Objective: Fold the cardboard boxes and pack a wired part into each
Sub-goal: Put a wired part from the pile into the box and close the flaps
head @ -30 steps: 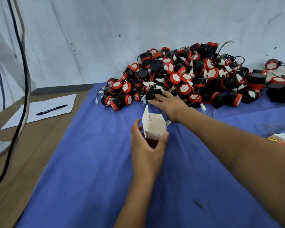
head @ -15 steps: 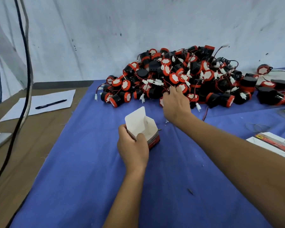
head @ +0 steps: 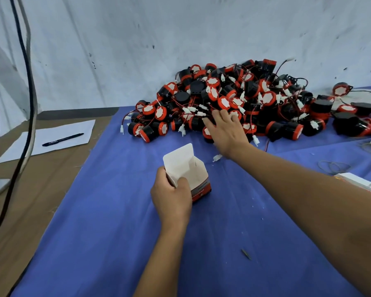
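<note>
**Reaching for a part, box held ready**

The counter (head: 116,232), under a blue cloth, carries everything. Beyond the right hand (head: 227,131) lies the pile (head: 244,99) of black-and-red wired parts, their leads tangled together. That hand lies spread, fingers straight, on the pile's near edge, gripping nothing I can see. The likely trouble: lifting one part could drag its neighbours along by the snarled wires, or a connector could snag and spill parts toward the box.

The box (head: 189,170) stands just ahead of the left hand (head: 171,196), which grips its near wall, thumb curled over the rim. It stands upright, long axis vertical, mouth upward, its lid flap raised on the far side. Held by one wall only, it could buckle or tip when a part is pushed in.
</note>
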Tool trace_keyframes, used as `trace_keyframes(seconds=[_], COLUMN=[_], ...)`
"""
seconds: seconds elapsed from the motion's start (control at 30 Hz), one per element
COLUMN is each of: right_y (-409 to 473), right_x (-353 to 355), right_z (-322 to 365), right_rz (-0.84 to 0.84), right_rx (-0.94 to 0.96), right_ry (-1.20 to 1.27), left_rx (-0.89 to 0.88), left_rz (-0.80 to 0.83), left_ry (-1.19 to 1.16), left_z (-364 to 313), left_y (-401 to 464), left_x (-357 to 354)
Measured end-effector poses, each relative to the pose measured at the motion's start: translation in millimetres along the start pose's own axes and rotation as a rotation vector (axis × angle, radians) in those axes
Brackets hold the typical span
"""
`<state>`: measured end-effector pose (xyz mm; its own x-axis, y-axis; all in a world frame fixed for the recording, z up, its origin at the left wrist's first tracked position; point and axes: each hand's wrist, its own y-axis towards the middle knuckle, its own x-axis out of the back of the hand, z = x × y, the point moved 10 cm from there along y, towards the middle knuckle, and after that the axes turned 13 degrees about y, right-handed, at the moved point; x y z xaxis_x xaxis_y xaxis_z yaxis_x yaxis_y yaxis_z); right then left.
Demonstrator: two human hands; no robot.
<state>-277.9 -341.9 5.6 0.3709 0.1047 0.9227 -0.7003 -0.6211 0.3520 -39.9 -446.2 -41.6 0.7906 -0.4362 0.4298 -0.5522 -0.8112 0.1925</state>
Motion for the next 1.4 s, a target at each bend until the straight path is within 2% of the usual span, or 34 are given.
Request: trace_keyframes(seconds=[0.1,0.23,0.3,0.43,0.5,0.57,0.63,0.7,0.73,0.8,0.9,0.97,1.13,1.23,1.33,1.4], right_y=[5,1,-15,-67,-92,-117,-138,-156,-160,-165,-166,-166,-170,-174,-182,-186], right_x=[-32,-30,-29,-9,14,49,96,140,153,159,139,132,130,124,115,115], right_z=[12,16,22,14,-5,-25,-30,-5,17,63,93,80,47,30,15,15], right_rz=[0.29,0.323,0.42,0.518,0.443,0.258,-0.006,-0.178,-0.175,-0.053,0.068,0.027,-0.09,-0.094,-0.123,-0.103], right_rx=[0.052,-0.062,-0.052,-0.058,-0.134,-0.241,-0.259,-0.132,-0.038,0.067,0.012,-0.077,-0.184,-0.291,-0.414,-0.4], right_ry=[0.13,0.33,0.412,0.397,0.396,0.538,0.812,1.111,1.235,1.357,1.224,1.05,0.957,1.075,1.222,1.188], left_rx=[-0.03,-0.054,-0.054,-0.011,-0.02,-0.06,-0.112,-0.158,-0.178,-0.156,-0.211,-0.217,-0.168,-0.155,-0.06,-0.009], left_rz=[0.018,0.029,0.022,0.007,0.043,0.124,0.212,0.294,0.326,0.406,0.449,0.457,0.538,0.603,0.641,0.644], left_ry=[0.0,-0.005,-0.011,-0.046,-0.057,-0.044,-0.028,-0.021,-0.019,-0.074,0.065,0.041,-0.081,-0.217,-0.307,-0.346], left_z=[-3,-4,-4,-1,-4,-7,-13,-22,-26,-29,-25,-26,-34,-35,-28,-26], left_y=[1,2,4,3,3,0,-4,-11,-15,-25,-33,-32,-36,-41,-41,-41], left_x=[-4,-4,-2,5,2,-4,-14,-25,-29,-37,-41,-42,-46,-48,-50,-52])
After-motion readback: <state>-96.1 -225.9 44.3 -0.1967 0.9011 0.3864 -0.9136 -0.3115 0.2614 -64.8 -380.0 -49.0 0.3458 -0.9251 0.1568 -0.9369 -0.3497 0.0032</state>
